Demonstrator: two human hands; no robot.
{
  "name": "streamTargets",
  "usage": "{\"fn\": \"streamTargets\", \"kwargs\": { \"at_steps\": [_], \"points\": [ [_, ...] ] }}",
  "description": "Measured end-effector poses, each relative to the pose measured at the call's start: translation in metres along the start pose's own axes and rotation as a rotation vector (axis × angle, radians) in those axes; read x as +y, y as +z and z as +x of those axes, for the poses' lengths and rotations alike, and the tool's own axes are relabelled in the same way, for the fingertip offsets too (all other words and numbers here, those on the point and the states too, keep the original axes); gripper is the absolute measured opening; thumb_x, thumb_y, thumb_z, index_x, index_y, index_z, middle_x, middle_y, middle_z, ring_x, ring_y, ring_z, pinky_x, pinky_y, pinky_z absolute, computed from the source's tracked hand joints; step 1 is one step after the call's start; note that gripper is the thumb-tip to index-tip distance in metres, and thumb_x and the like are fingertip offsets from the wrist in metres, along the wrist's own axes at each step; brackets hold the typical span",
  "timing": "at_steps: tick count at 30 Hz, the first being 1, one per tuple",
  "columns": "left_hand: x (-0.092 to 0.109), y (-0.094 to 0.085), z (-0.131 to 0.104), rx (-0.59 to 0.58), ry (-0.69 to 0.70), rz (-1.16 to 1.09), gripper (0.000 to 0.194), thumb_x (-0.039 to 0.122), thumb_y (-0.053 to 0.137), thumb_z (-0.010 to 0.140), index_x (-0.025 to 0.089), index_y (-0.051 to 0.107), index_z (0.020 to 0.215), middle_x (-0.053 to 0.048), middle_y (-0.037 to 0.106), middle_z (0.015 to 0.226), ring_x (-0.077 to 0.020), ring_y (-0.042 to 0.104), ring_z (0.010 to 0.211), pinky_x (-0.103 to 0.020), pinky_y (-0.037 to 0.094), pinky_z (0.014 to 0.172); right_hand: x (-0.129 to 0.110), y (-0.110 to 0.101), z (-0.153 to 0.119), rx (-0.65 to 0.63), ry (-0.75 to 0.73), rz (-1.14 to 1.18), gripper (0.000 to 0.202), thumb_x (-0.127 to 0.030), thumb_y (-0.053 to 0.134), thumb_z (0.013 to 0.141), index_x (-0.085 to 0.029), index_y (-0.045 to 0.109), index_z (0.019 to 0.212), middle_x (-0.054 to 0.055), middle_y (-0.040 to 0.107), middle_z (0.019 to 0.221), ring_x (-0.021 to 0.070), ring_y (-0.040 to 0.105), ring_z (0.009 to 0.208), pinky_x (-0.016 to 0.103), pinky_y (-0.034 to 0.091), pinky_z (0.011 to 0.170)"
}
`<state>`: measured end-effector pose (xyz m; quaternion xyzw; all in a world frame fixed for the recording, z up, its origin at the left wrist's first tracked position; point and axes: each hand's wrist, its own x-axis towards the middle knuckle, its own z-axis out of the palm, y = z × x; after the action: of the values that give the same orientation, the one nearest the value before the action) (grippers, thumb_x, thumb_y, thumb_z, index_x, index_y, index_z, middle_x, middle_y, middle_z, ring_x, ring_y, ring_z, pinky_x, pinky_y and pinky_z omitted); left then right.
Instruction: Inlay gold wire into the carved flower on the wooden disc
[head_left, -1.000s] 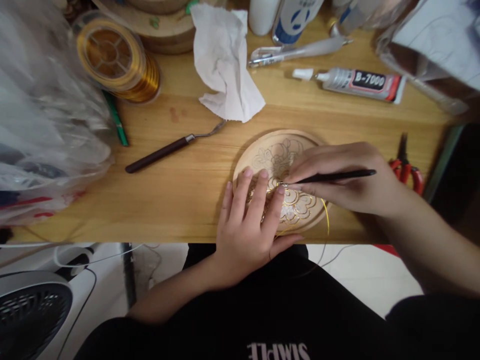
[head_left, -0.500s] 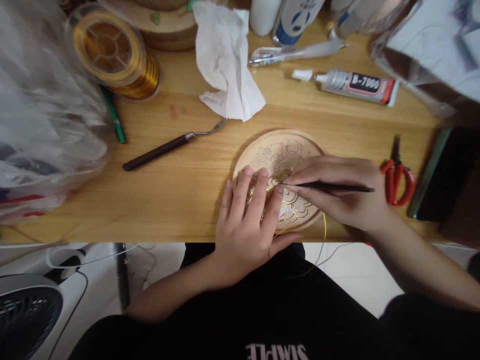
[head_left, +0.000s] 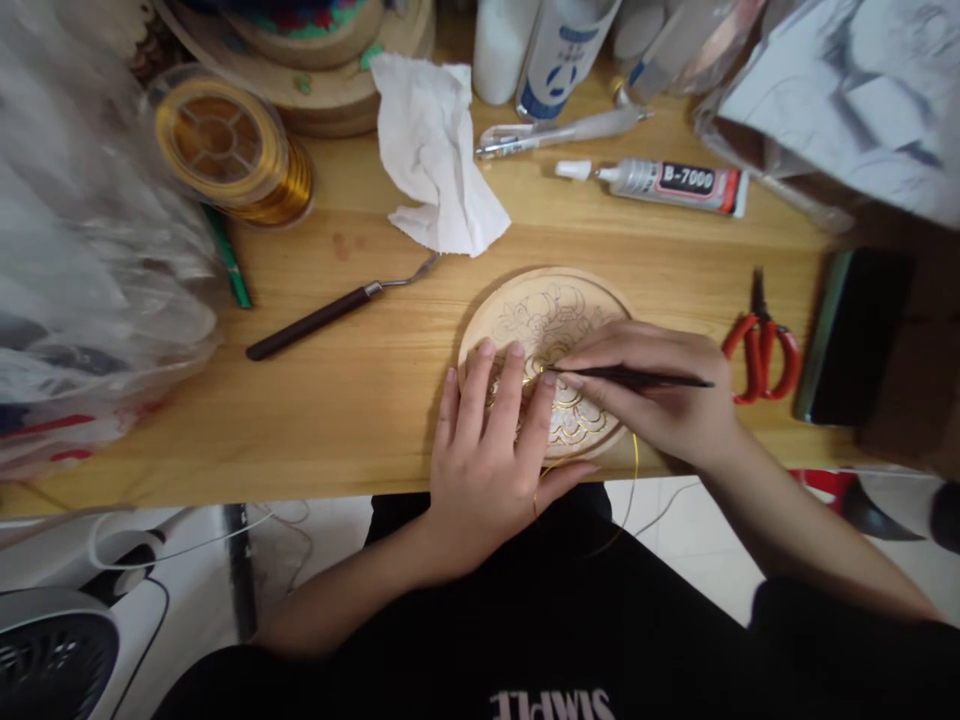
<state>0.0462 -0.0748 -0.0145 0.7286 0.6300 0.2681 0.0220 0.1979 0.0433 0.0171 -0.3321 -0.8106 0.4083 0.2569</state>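
Note:
A round wooden plate [head_left: 517, 300] with a pencilled floral drawing lies at the table's front edge. Thin gold wire [head_left: 574, 432] outlines scalloped shapes over its lower part, and a loose length hangs past the rim. My left hand [head_left: 487, 450] rests on the plate's lower left, fingers spread and its thumb below the rim. In my right hand [head_left: 660, 385] are slim dark tweezers [head_left: 630, 376], pinched between thumb and fingers. Their tip meets the wire near the plate's middle, beside my left index fingertip. My fingers partly cover the design.
Red-handled pliers [head_left: 761, 350] and a phone [head_left: 855, 335] lie right. A glue tube [head_left: 690, 183], pen [head_left: 562, 133] and crumpled tissue [head_left: 442, 160] lie behind. Leftward are a dark-handled palette knife [head_left: 315, 323], a gold wire spool [head_left: 232, 150] and a plastic bag [head_left: 97, 260].
The camera view has shifted slightly, so the table's things sit a little differently in frame. Both hands keep nearly the same pose on the plate, tweezers still at the wire.

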Motion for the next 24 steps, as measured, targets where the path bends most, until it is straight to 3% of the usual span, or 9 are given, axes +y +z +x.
{"fn": "streamTargets", "kwargs": {
  "at_steps": [11,24],
  "points": [
    [0.0,0.001,-0.001,0.006,-0.004,0.001,0.074,0.071,0.048,0.09,0.009,0.065,0.126,-0.023,0.06,0.137,-0.0416,0.05,0.134,-0.054,0.037,0.111,-0.006,0.01,-0.006,0.099,0.062,-0.022,0.005,-0.017,0.073,0.083,-0.021,0.074,0.086,0.003,0.076,0.079,0.0152,0.07,0.072,0.03,0.057,0.066],
    [0.001,0.0,0.0,0.01,-0.011,0.003,0.074,0.072,0.053,0.087,0.009,0.065,0.124,-0.022,0.061,0.137,-0.0418,0.052,0.133,-0.054,0.038,0.111,-0.023,0.034,-0.018,0.305,0.22,-0.123,0.009,-0.018,0.069,0.085,-0.026,0.07,0.084,0.0,0.073,0.077,0.0162,0.068,0.07,0.032,0.058,0.063]
  ]
}}
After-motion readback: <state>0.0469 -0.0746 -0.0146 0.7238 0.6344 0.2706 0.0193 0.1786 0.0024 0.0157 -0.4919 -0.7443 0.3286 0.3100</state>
